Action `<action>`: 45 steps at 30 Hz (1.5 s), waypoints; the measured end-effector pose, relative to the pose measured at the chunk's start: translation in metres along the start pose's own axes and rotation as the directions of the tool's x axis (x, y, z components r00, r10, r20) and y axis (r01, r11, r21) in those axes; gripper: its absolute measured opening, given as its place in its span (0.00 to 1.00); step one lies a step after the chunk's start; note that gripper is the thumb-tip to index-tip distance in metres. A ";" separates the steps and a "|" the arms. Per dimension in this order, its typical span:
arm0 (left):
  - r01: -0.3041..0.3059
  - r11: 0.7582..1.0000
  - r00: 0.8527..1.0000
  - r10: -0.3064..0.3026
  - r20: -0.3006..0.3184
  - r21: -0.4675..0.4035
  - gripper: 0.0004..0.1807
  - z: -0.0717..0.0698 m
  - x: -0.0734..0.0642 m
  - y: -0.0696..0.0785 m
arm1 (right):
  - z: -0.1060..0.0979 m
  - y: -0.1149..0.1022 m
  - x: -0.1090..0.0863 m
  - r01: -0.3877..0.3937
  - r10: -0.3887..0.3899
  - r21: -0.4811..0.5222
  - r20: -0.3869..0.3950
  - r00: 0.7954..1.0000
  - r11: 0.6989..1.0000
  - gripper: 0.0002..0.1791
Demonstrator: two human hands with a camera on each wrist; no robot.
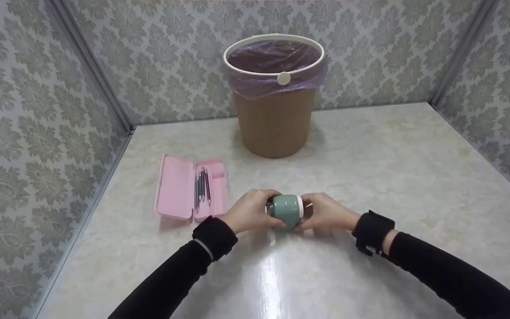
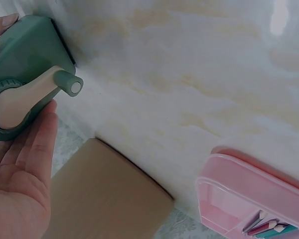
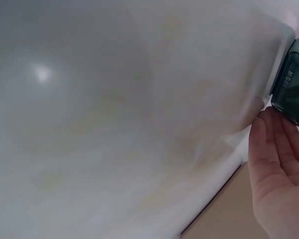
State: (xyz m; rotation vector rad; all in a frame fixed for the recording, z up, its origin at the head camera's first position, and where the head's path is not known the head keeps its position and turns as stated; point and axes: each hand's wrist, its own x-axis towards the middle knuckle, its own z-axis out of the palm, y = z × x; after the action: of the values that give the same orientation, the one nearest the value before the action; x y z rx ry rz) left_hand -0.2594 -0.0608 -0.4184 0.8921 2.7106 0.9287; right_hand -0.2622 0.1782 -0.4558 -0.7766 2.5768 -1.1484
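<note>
A green crank pencil sharpener is held between both hands, low over the table. My left hand grips its left end, thumb on the near side and fingers on the far side. In the left wrist view the beige crank handle with its green knob points away from the palm. My right hand holds the other end, by the white rim. The right wrist view shows fingers touching a dark, glossy lettered part of the sharpener; the rest is cut off by the frame.
An open pink pencil case lies to the left, with several pencils in its tray. A brown bin lined with a purplish bag stands at the back of the table. Patterned panels enclose the back and sides.
</note>
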 end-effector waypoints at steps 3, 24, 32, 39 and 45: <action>0.001 1.000 1.000 -0.001 0.003 0.005 0.34 -0.001 0.000 0.001 | -0.001 -0.001 0.000 -0.002 0.002 0.003 0.006 1.000 1.000 0.28; -0.032 0.999 0.999 0.032 0.010 0.024 0.33 -0.001 -0.001 -0.001 | -0.001 0.002 0.002 0.026 -0.026 -0.019 -0.007 1.000 0.999 0.29; -0.040 0.999 0.999 0.040 0.008 0.031 0.33 -0.001 0.000 -0.002 | -0.001 0.004 0.002 0.007 -0.008 -0.032 -0.015 1.000 0.999 0.26; -0.043 0.998 0.999 0.042 0.015 0.037 0.33 0.000 0.000 -0.002 | -0.001 0.005 0.001 0.021 -0.022 -0.040 -0.016 1.000 0.999 0.25; -0.037 0.999 0.999 0.036 0.016 0.039 0.34 -0.001 0.000 -0.002 | -0.003 0.003 0.000 0.022 -0.023 -0.061 -0.011 1.000 0.998 0.25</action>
State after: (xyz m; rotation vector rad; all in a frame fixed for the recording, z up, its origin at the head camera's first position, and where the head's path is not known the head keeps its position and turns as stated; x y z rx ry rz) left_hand -0.2609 -0.0622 -0.4184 0.9555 2.7176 0.8742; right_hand -0.2647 0.1814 -0.4558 -0.8166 2.6307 -1.0881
